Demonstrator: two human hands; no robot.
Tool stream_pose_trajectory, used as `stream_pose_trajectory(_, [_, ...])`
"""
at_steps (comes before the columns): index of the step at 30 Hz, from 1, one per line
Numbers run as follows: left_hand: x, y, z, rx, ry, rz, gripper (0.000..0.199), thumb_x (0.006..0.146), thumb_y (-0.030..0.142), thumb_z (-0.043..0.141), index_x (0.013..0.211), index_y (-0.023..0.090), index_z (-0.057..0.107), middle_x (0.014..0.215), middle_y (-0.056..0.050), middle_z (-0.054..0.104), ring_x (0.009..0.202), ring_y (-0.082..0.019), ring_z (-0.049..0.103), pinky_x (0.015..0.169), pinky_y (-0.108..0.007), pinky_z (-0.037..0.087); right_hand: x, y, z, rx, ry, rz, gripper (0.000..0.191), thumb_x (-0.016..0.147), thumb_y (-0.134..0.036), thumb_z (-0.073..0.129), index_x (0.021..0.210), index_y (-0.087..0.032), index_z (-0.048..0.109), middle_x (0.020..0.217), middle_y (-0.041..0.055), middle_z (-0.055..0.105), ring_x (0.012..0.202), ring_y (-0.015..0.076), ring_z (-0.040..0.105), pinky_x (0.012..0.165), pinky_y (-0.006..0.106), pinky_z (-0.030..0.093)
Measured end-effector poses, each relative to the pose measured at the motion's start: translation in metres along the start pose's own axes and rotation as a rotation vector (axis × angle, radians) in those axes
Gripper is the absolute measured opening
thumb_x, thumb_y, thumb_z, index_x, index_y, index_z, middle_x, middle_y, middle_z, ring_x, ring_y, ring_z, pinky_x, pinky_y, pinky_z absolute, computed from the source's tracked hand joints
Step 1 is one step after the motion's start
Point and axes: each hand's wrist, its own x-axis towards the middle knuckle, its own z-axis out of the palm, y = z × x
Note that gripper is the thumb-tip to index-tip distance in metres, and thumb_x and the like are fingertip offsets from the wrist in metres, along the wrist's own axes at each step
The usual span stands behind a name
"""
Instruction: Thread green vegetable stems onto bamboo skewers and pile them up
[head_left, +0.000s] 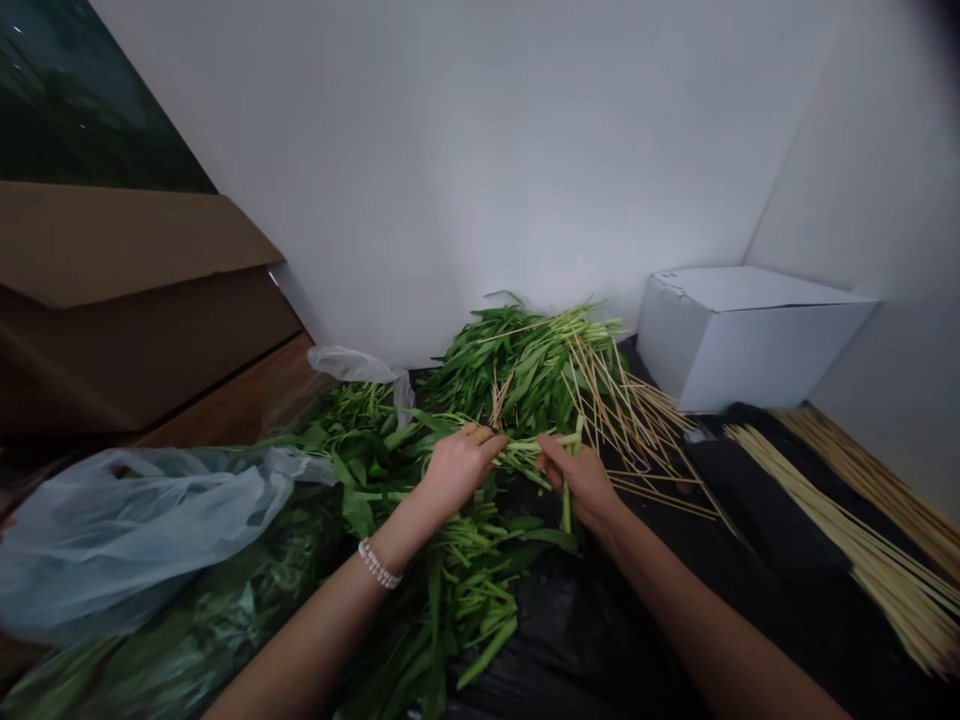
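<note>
In the middle of the head view, a bundle of green stems that looks like water spinach stretches between my two hands. My left hand, with a ring and a white beaded bracelet, is closed around its left part. At the cut ends, my right hand pinches the bundle, and one thick stem hangs down beside the fingers. Below lies a loose heap of leafy stems on black plastic. Behind my hands is a pile of leafy greens, with thin tan sticks scattered across its right side.
A white box stands at the back right against the wall. Nearer are a dark flat case and long bundled sticks. On the left are a clear plastic bag, bagged greens and a cardboard box.
</note>
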Motion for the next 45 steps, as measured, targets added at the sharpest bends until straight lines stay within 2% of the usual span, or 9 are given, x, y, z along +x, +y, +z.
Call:
stream_pose_trajectory(5, [-0.003, -0.008, -0.002, 0.028, 0.015, 0.027, 0.028, 0.089, 0.021, 0.055, 0.116, 0.02, 0.061, 0.099, -0.007, 0.067, 0.092, -0.023, 0.058, 0.079, -0.034, 0.048, 0.003, -0.002, -0.002, 0.122, 0.051, 0.021, 0.043, 0.059, -0.052, 0.082, 0.07, -0.016, 0.063, 0.049, -0.004, 0.056, 0.033, 0.0028, 0.032, 0.034, 0.02, 0.02])
stream_pose_trajectory(10, [-0.005, -0.014, -0.007, -0.009, 0.026, -0.004, 0.014, 0.085, 0.023, 0.056, 0.091, 0.02, 0.068, 0.081, -0.006, 0.066, 0.084, -0.023, 0.059, 0.074, -0.032, 0.045, 0.005, -0.005, -0.002, 0.214, 0.07, 0.051, 0.041, 0.052, -0.046, 0.086, 0.07, -0.016, 0.064, 0.055, -0.0035, 0.06, 0.032, 0.0019, 0.03, 0.032, 0.019, 0.017])
stream_pose_trajectory(19, [0.009, -0.018, 0.003, -0.694, 0.216, -0.588, 0.015, 0.072, 0.025, 0.056, 0.066, 0.019, 0.068, 0.063, 0.001, 0.063, 0.06, -0.016, 0.056, 0.06, -0.027, 0.041, 0.001, -0.002, 0.003, 0.164, 0.05, -0.002, 0.039, 0.056, -0.044, 0.084, 0.077, -0.014, 0.069, 0.059, 0.0008, 0.065, 0.034, 0.0021, 0.033, 0.034, 0.019, 0.019])
stream_pose_trajectory(25, [0.006, -0.066, -0.011, -0.711, 0.448, -0.748, 0.026, 0.079, 0.026, 0.04, 0.064, 0.018, 0.059, 0.058, -0.001, 0.057, 0.057, -0.017, 0.052, 0.056, -0.03, 0.041, 0.013, -0.008, -0.012, 0.239, 0.159, -0.055, 0.039, 0.054, -0.044, 0.084, 0.075, -0.016, 0.066, 0.061, -0.002, 0.064, 0.034, 0.0017, 0.032, 0.032, 0.018, 0.017])
stream_pose_trajectory(29, [0.0, -0.086, -0.043, -0.657, 0.522, -0.676, 0.03, 0.087, 0.026, 0.037, 0.073, 0.018, 0.062, 0.079, -0.004, 0.066, 0.08, -0.02, 0.057, 0.077, -0.034, 0.044, 0.011, -0.008, -0.01, 0.168, 0.106, -0.075, 0.038, 0.058, -0.044, 0.082, 0.08, -0.015, 0.069, 0.06, -0.0006, 0.064, 0.034, 0.0025, 0.033, 0.033, 0.019, 0.018])
stream_pose_trajectory(33, [0.004, -0.071, -0.061, -0.557, 0.495, -0.588, 0.025, 0.092, 0.026, 0.041, 0.082, 0.02, 0.063, 0.084, -0.003, 0.065, 0.087, -0.021, 0.055, 0.085, -0.035, 0.039, 0.003, -0.009, -0.002, 0.08, 0.059, -0.106, 0.036, 0.06, -0.045, 0.081, 0.081, -0.017, 0.071, 0.063, 0.0005, 0.066, 0.036, 0.003, 0.033, 0.034, 0.02, 0.019])
stream_pose_trajectory(38, [0.015, -0.025, -0.046, -0.25, 0.158, -0.22, 0.016, 0.091, 0.023, 0.047, 0.092, 0.021, 0.062, 0.086, -0.005, 0.067, 0.09, -0.022, 0.057, 0.088, -0.037, 0.038, -0.003, -0.013, 0.002, 0.007, 0.033, -0.106, 0.034, 0.059, -0.044, 0.081, 0.079, -0.018, 0.072, 0.058, -0.0007, 0.064, 0.037, 0.005, 0.034, 0.035, 0.021, 0.022])
stream_pose_trajectory(41, [0.014, -0.005, -0.03, -0.139, 0.052, -0.061, 0.017, 0.094, 0.022, 0.044, 0.097, 0.021, 0.06, 0.095, -0.006, 0.068, 0.097, -0.022, 0.057, 0.097, -0.041, 0.034, -0.005, -0.013, 0.003, -0.069, 0.013, -0.122, 0.029, 0.062, -0.041, 0.079, 0.079, -0.018, 0.073, 0.047, -0.0048, 0.053, 0.038, 0.0059, 0.035, 0.037, 0.02, 0.025])
stream_pose_trajectory(45, [0.007, 0.004, -0.016, -0.102, -0.052, 0.042, 0.017, 0.095, 0.022, 0.043, 0.1, 0.02, 0.059, 0.092, -0.006, 0.066, 0.095, -0.022, 0.055, 0.092, -0.039, 0.036, -0.005, -0.01, 0.003, -0.138, 0.004, -0.152, 0.024, 0.064, -0.038, 0.077, 0.079, -0.019, 0.074, 0.042, -0.0071, 0.045, 0.039, 0.0065, 0.035, 0.038, 0.02, 0.026])
